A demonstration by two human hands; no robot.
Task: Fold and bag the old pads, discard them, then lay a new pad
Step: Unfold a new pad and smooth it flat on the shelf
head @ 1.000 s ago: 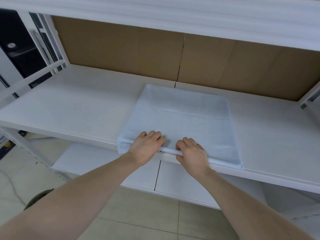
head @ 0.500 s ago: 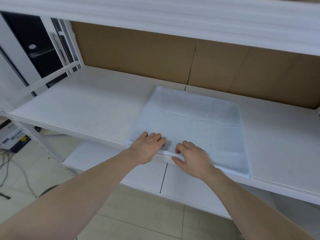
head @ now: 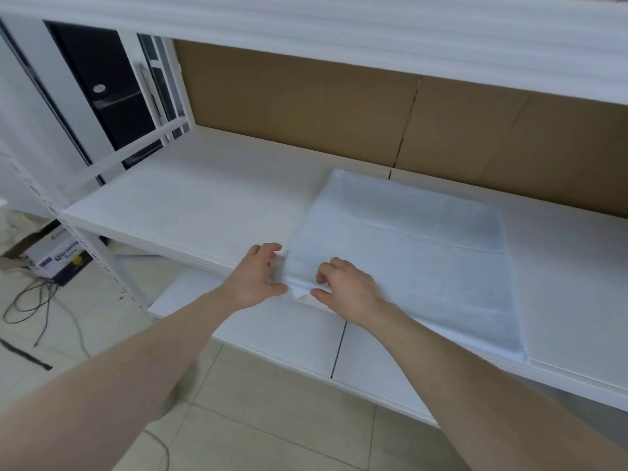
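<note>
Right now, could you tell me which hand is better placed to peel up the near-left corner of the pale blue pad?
Probably the left hand: it pinches that corner of the pale blue pad at the white shelf edge, while the right hand sits further inboard.

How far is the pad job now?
Done: nothing that shows; no bag or bin is in view. In hand: the left hand and right hand grip the near left corner of a light blue pad lying on the shelf. Whether it is old or new is unclear.
</note>
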